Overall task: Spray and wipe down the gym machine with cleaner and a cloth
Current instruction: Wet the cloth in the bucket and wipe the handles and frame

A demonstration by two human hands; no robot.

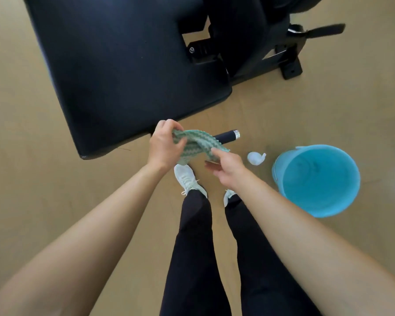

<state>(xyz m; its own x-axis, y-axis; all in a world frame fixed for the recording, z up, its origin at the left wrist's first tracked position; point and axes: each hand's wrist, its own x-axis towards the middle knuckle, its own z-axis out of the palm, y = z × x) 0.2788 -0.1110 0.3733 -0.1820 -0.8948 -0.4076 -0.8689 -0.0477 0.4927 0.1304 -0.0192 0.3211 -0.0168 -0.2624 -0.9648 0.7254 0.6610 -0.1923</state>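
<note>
A green and white zigzag cloth (pixel 197 143) is stretched between both hands in front of me. My left hand (pixel 165 144) grips its left end with curled fingers. My right hand (pixel 227 166) pinches its right corner between thumb and fingers. Just beyond the cloth lies the gym machine's black padded bench (pixel 114 65), and a black handle with a silver end cap (pixel 228 136) sticks out from under it, partly hidden by the cloth. A white spray bottle (pixel 255 158) stands on the floor to the right of my hands.
A light blue bucket (pixel 317 181) stands on the tan floor at the right, close to my right foot. The machine's black frame and foot (pixel 290 65) extend at the upper right. My legs and white shoes (pixel 187 179) are below the hands.
</note>
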